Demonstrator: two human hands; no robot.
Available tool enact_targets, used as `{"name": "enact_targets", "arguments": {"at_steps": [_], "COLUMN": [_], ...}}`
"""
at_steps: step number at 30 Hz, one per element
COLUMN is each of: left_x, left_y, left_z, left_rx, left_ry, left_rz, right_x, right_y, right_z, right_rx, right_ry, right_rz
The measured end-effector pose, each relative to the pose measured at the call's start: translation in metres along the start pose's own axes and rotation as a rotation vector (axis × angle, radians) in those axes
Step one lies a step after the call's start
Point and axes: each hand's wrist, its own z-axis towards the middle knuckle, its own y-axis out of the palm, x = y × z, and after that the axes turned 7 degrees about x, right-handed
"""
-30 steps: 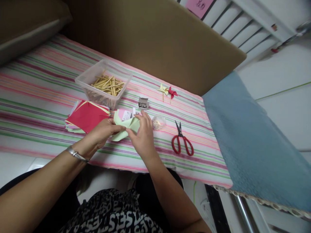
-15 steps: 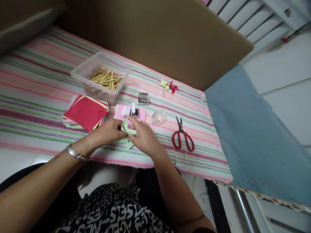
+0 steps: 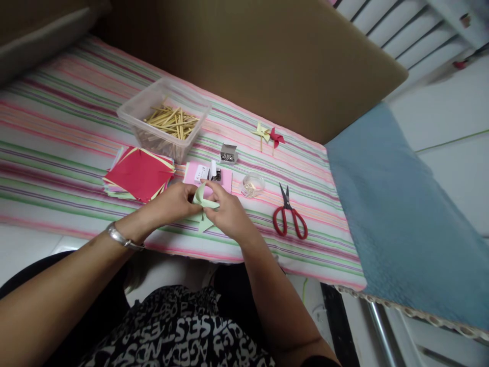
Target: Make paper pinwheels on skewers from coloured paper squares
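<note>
A pale green paper pinwheel (image 3: 205, 223), its corners folded in toward the middle, is held above the front part of the striped cloth. My left hand (image 3: 176, 203) pinches it from the left, thumb and fingers closed on the paper. From the right, my right hand (image 3: 226, 210) grips the folded points, with the index finger stretched toward the top blade. My fingers hide part of the pinwheel's centre. Just beyond my hands, a small open white box (image 3: 202, 173) with dark contents rests on a pink paper pad (image 3: 226, 182).
Red-handled scissors (image 3: 289, 216) lie to the right, near a small clear dish (image 3: 252, 184). Left are a stack of coloured paper (image 3: 141, 174) and a clear tub (image 3: 130, 120) of wooden sticks. Behind sit another small box (image 3: 228, 153), a yellow pinwheel (image 3: 262, 132) and a red pinwheel (image 3: 275, 136).
The whole view has shifted slightly. Both hands stay on the green pinwheel, and its folded points now show a little more clearly between my fingers.
</note>
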Motion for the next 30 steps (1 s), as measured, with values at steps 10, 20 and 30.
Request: {"name": "enact_targets", "arguments": {"at_steps": [10, 20, 30], "left_x": [0.010, 0.009, 0.011], "left_y": [0.008, 0.020, 0.005], "left_z": [-0.002, -0.004, 0.003], "left_rx": [0.334, 0.253, 0.349], "left_ry": [-0.101, -0.311, -0.326], "left_rz": [-0.415, -0.695, -0.675], "right_x": [0.013, 0.002, 0.002], "right_y": [0.007, 0.021, 0.018], "right_z": [0.016, 0.012, 0.009], "right_rx": [0.323, 0.357, 0.383], "right_ry": [0.298, 0.303, 0.168], "right_rz": [0.635, 0.793, 0.459]}}
